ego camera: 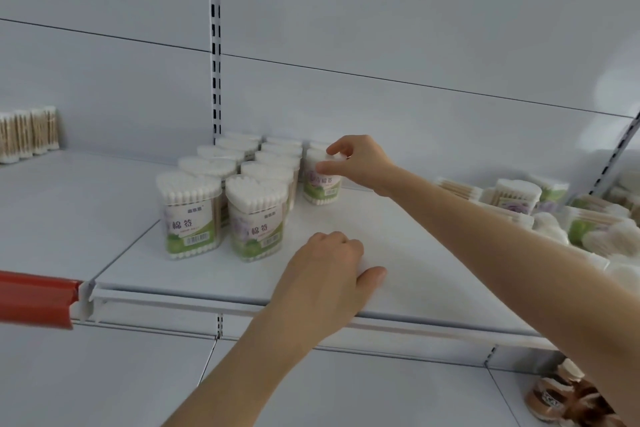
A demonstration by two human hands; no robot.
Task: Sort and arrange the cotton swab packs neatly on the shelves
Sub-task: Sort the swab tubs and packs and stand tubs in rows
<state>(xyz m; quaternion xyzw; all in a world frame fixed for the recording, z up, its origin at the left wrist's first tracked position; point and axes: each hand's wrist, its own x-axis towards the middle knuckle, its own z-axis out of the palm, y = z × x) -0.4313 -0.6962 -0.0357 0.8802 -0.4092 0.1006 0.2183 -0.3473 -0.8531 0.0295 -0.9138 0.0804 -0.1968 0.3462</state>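
— Left hand (329, 274), lower centre: why there?
— Bracing on the shelf (415, 246), I'd judge; fingers loosely curled, empty.
— Right hand (360, 163)?
— Pinching a cotton swab pack (322, 185) at centre, beside the rows (207, 166), starting a third.

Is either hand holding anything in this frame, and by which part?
The right hand pinches the top of an upright cotton swab pack. The left hand rests on the shelf, holding nothing visible.
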